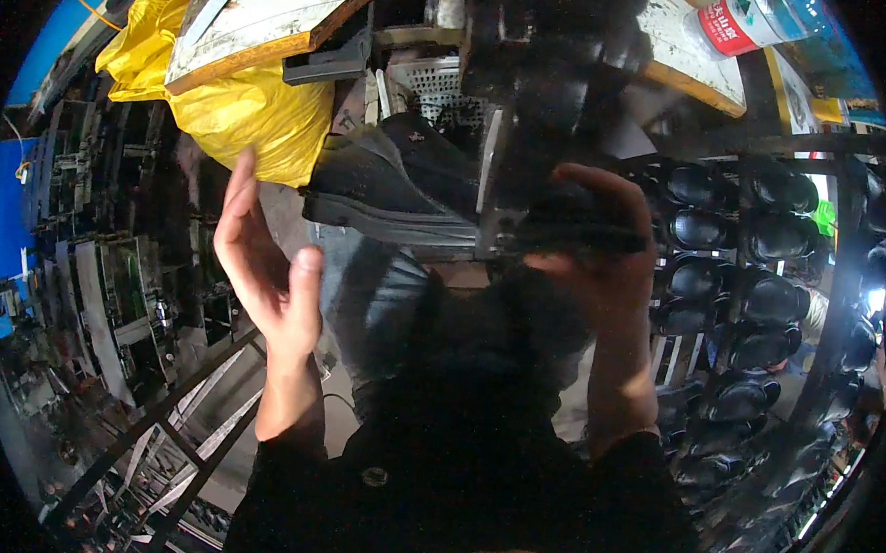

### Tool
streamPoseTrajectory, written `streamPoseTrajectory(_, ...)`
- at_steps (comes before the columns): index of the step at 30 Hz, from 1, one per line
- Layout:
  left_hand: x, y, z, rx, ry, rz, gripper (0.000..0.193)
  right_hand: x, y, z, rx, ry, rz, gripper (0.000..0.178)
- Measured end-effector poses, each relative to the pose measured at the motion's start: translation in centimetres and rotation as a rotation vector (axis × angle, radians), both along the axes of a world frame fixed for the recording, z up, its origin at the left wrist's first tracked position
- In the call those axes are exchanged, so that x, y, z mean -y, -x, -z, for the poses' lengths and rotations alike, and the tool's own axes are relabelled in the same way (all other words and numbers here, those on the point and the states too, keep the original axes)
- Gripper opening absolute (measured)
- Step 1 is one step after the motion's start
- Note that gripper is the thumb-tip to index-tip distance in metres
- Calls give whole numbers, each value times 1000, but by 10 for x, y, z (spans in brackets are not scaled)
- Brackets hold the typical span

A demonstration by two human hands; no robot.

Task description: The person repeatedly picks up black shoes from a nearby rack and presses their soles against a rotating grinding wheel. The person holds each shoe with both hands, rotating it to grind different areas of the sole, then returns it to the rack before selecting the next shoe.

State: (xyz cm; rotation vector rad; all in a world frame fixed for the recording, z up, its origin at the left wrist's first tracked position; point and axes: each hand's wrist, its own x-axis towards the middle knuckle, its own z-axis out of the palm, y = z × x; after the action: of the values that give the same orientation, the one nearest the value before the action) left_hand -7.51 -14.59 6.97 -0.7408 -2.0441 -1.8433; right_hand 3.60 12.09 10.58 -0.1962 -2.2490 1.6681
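A black shoe (pixel 393 179) with a thick, ridged sole lies sideways in front of me, its right part cut off from view by a dark machine column (pixel 542 111). My left hand (pixel 273 268) is open beside the shoe's left end, fingers up and thumb apart, touching nothing that I can see. On the other side, my right hand (pixel 610 240) curls its fingers and thumb around a dark shoe-like piece (pixel 600 235). Deep shadow there hides whether this piece belongs to the same shoe.
A yellow plastic bag (pixel 256 112) hangs under the worn white tabletop (pixel 266 27) at far left. Behind the shoe is a perforated light basket (pixel 438 81). A bottle (pixel 732 26) lies at far right. Racks of black shoes (pixel 706 230) stand to the right, metal racks (pixel 101 299) left.
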Motion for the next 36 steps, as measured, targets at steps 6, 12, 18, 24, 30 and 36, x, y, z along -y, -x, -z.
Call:
streamPoseTrajectory(6,-43,9,-84,-244,549,301,80,9,5,-25,90,-105,-65,68)
streamPoseTrajectory(12,-65,14,-81,124,424,509,50,9,9,-53,172,-235,-109,64)
streamPoseTrajectory(18,-58,2,-56,549,166,519,46,5,18,-46,0,-517,-224,65)
streamPoseTrajectory(24,-64,-11,-35,720,-178,536,52,-8,5,27,-87,-63,-210,97)
streamPoseTrajectory(30,-70,-24,-1,860,-537,587,65,-11,-36,147,68,424,-173,123)
streamPoseTrajectory(36,-79,-34,3,924,-737,639,75,-56,-53,129,161,440,-78,121)
